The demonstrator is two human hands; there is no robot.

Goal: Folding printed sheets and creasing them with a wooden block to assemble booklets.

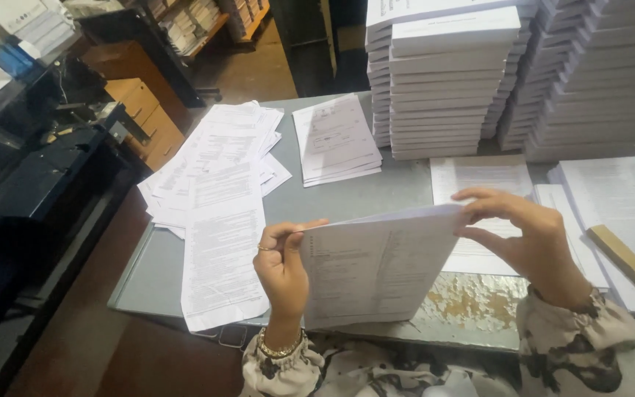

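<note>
Patterned sleeves [553, 353] sit closest at the bottom edge, both wrists rising from them over the near edge of the grey surface [156, 272]. Far left, off the surface, stand a dark machine [45, 176] and a wooden drawer unit [145, 117]. On the left part of the surface lies a loose spread of printed sheets [218, 191], its longest sheet hanging over the near edge. Beyond it, toward the far edge, rests a small neat pile of pages [336, 140].

Near the front edge, the left hand [282, 268], wearing a ring and a gold bracelet, has its fingers [299, 228] closed on the left edge of a sheaf of paper [376, 268], thumb in front. This sheaf is held up off the surface, tilted toward the camera, between both hands. The right hand [531, 239] grips the sheaf's upper right corner, fingers curled over the top and thumb beneath.

Behind the hands, tall stacks of booklets [442, 81] stand along the far edge. Flat sheets [479, 176] lie under the right hand, and at the right edge a wooden strip [630, 265] lies on another paper pile [626, 198].
</note>
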